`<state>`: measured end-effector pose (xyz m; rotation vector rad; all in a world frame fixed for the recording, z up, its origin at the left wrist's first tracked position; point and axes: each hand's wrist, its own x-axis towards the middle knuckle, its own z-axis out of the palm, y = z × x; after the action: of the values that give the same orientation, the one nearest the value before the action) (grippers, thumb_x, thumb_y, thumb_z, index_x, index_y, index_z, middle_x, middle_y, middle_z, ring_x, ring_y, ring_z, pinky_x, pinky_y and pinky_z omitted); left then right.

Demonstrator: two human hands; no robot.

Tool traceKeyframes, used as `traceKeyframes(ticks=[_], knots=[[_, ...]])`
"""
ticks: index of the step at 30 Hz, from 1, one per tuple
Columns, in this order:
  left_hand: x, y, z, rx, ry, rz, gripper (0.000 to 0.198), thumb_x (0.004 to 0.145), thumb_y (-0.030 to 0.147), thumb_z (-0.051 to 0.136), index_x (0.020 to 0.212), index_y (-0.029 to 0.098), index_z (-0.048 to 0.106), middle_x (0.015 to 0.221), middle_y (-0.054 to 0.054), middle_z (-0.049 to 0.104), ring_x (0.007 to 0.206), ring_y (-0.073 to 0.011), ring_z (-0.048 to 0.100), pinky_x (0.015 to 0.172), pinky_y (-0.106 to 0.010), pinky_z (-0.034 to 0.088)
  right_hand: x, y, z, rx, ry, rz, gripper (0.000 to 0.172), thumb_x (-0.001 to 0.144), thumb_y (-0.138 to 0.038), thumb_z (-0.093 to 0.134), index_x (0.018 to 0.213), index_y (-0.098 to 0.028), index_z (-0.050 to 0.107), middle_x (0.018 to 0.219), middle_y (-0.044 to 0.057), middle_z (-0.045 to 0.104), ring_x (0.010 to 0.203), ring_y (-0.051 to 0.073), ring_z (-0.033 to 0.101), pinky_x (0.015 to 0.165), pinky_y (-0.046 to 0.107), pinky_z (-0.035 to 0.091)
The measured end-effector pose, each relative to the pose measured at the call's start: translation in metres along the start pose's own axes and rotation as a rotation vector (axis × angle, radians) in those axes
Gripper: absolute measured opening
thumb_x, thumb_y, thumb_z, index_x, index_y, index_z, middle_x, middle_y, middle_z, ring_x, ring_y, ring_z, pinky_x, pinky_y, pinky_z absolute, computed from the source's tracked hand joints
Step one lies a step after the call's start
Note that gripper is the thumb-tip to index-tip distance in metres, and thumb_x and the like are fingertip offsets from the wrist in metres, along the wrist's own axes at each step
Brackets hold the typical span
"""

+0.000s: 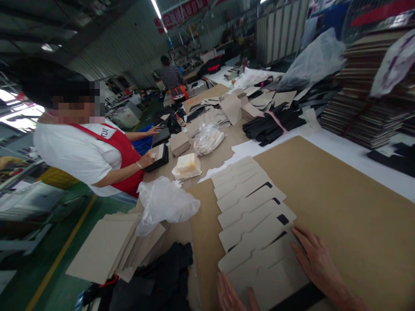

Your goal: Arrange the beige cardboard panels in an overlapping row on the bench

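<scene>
Beige board makes up the overlapping panels (256, 234) under your hands, the row running away from you along the left part of the brown sheet (350, 207). At the near end, your left hand (231, 296) is partly cut off by the view; its fingers lie together along the panels' left side, the thumb set apart. Your right hand (316, 257) rests at their right side, fingers extended and loosely spread, thumb over the board. With a hand on either flank, the hold looks meant to steady the near end. A black strip (298, 299) crosses the board between your hands. Each panel is stepped back from the next, probably so that every edge stays reachable.

Beyond the sheet's left edge sit dark fabric (168, 268), stacked beige sheets (100, 248) and a crumpled plastic bag (170, 201), seemingly left aside to spare your surface. Farther along the table (308, 134), past the sheet's far corner, a pink tie (278, 122) appears to keep the black strips (259, 129) bundled. Across on the left, a co-worker's hand (145, 161) rests on a black-sided box (160, 159).
</scene>
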<state>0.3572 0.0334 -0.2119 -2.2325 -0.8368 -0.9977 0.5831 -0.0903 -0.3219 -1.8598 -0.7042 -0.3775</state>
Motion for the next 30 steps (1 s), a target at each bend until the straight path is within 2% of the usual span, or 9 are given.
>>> traceKeyframes(ticks=[5, 9, 16, 22, 30], knots=[[0.003, 0.008, -0.010, -0.034, -0.089, -0.019, 0.068, 0.092, 0.030, 0.044, 0.151, 0.003, 0.022, 0.145, -0.026, 0.039, 0.135, -0.0377, 0.037, 0.106, -0.051, 0.036, -0.004, -0.005, -0.002, -0.005, -0.020, -0.009, 0.042, 0.100, -0.036, 0.043, 0.130, -0.012, 0.059, 0.133, 0.009, 0.059, 0.119, 0.027, 0.048, 0.102, 0.047, 0.043], [0.004, 0.010, -0.013, -0.041, -0.114, -0.020, 0.068, 0.092, 0.028, 0.044, 0.151, 0.002, 0.022, 0.146, -0.027, 0.037, 0.137, -0.0382, 0.034, 0.107, -0.051, 0.034, 0.000, -0.014, -0.008, -0.015, -0.019, -0.035, 0.038, 0.099, -0.033, 0.046, 0.131, -0.016, 0.057, 0.130, 0.006, 0.062, 0.117, 0.027, 0.050, 0.095, 0.045, 0.044], [0.004, 0.011, -0.001, -0.038, -0.047, 0.014, 0.068, 0.089, 0.029, 0.043, 0.150, 0.003, 0.026, 0.144, -0.027, 0.040, 0.135, -0.0377, 0.038, 0.104, -0.049, 0.036, 0.000, -0.012, -0.010, 0.035, 0.023, 0.014, 0.037, 0.098, -0.036, 0.047, 0.130, -0.018, 0.052, 0.122, 0.008, 0.062, 0.111, 0.027, 0.051, 0.092, 0.046, 0.045], [0.014, 0.018, 0.008, -0.077, -0.085, 0.011, 0.067, 0.091, 0.030, 0.040, 0.151, 0.005, 0.024, 0.149, -0.025, 0.036, 0.139, -0.0324, 0.035, 0.105, -0.045, 0.036, -0.002, -0.002, -0.008, 0.084, 0.071, -0.002, 0.035, 0.099, -0.035, 0.047, 0.128, -0.016, 0.052, 0.124, 0.011, 0.059, 0.113, 0.026, 0.052, 0.095, 0.045, 0.045], [0.028, 0.028, 0.013, -0.067, -0.170, 0.010, 0.063, 0.092, 0.029, 0.038, 0.149, 0.006, 0.027, 0.155, -0.023, 0.029, 0.144, -0.0320, 0.029, 0.110, -0.049, 0.030, 0.001, 0.007, -0.004, 0.066, 0.100, 0.001, 0.031, 0.098, -0.033, 0.048, 0.124, -0.017, 0.055, 0.121, 0.010, 0.061, 0.109, 0.025, 0.055, 0.093, 0.043, 0.047]])
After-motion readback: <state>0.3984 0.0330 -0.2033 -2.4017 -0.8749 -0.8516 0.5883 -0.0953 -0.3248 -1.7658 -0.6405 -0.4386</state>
